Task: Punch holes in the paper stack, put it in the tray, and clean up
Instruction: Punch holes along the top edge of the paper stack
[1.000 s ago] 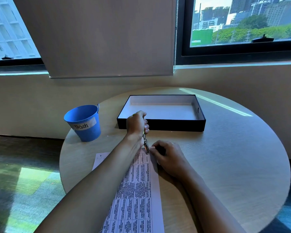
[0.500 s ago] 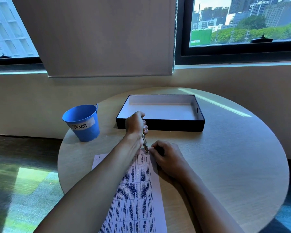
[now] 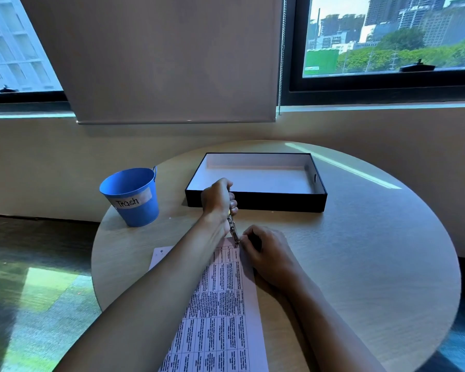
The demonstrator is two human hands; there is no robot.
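Note:
A printed paper stack (image 3: pixel 220 304) lies on the round wooden table (image 3: pixel 360 264), running from the near edge toward the middle. One punched hole shows near its far left corner. My left hand (image 3: pixel 218 200) is shut around the handles of a metal hole punch (image 3: pixel 233 232), whose jaws sit on the stack's far right corner. My right hand (image 3: pixel 266 251) rests curled on that corner, pressing the paper down beside the punch. An empty black tray (image 3: pixel 255 204) with a white inside stands just beyond my hands.
A blue bucket (image 3: pixel 132 196) labelled "Trash" stands at the table's far left edge. Behind the table are a low wall, a roller blind and windows. Carpeted floor lies to the left, below the table edge.
Hands, punch and paper hold the same pose; only the camera view has shifted slightly.

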